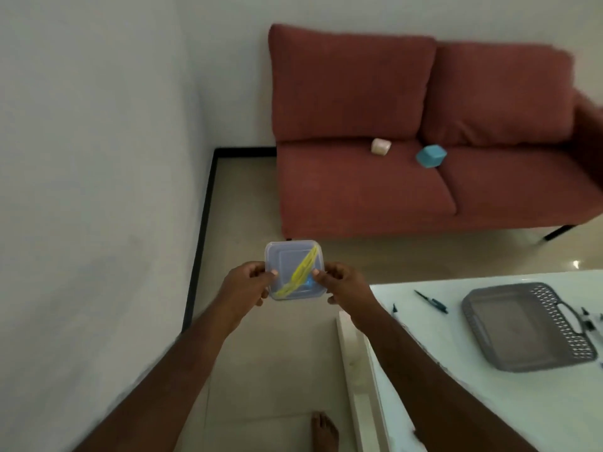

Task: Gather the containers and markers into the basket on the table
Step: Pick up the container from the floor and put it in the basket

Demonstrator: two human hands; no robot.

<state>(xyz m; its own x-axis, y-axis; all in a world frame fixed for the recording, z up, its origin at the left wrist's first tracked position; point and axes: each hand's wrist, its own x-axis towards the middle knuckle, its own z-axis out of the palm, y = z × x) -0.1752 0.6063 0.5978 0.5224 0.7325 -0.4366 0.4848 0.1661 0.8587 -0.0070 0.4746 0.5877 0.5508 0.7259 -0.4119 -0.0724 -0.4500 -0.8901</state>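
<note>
Both hands hold a clear square lidded container [291,259] with yellow pieces inside, out over the floor left of the table. My left hand [245,283] grips its left edge and my right hand [341,283] grips its right edge, thumbs on the lid. A grey basket [538,362] with a perforated, handled side sits on the white table [489,412] at the right. Dark markers [432,301] lie on the table left of the basket, and more [590,321] lie at its right edge. A small white container [380,146] and a blue container [430,155] rest on the sofa seat.
A red two-seat sofa [359,197] stands against the far wall. A white wall with a black skirting runs along the left. Tiled floor lies between sofa and table. My bare foot [324,432] is on the floor below.
</note>
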